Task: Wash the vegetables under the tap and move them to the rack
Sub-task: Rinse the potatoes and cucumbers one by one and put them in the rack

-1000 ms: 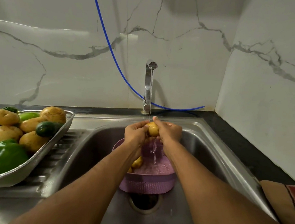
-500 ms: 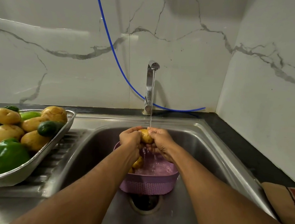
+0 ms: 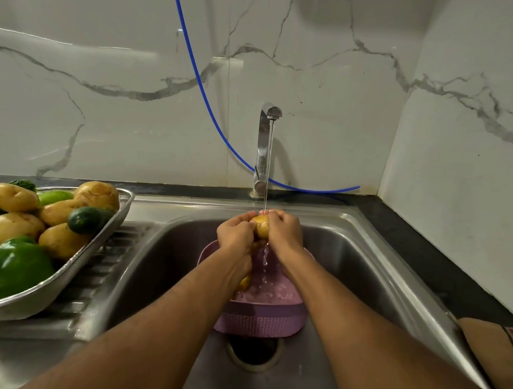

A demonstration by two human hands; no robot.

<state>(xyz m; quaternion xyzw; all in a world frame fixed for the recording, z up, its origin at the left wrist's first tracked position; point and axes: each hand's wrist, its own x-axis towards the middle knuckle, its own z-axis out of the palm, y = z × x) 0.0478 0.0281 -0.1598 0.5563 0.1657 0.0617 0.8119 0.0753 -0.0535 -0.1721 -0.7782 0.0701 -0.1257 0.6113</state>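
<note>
A small yellow potato [image 3: 261,226] sits under the thin stream from the tap [image 3: 265,146]. My left hand [image 3: 235,235] and my right hand [image 3: 283,234] both grip it, fingers curled round its sides. Water runs off it into a purple colander [image 3: 262,319] standing in the sink [image 3: 351,263], directly below my hands. Another yellow vegetable [image 3: 244,282] peeks out inside the colander beside my left wrist. On the drainboard at the left, the steel rack tray [image 3: 90,258] holds several potatoes, a cucumber [image 3: 86,219] and a green pepper [image 3: 7,270].
A blue hose [image 3: 202,91] hangs down the marble wall and runs behind the tap. The sink drain [image 3: 253,350] lies in front of the colander. A cloth [image 3: 500,361] lies on the dark counter at the right edge.
Both hands keep turning and rubbing the potato under the stream, staying over the colander. The view has shifted slightly; nothing else has moved.
</note>
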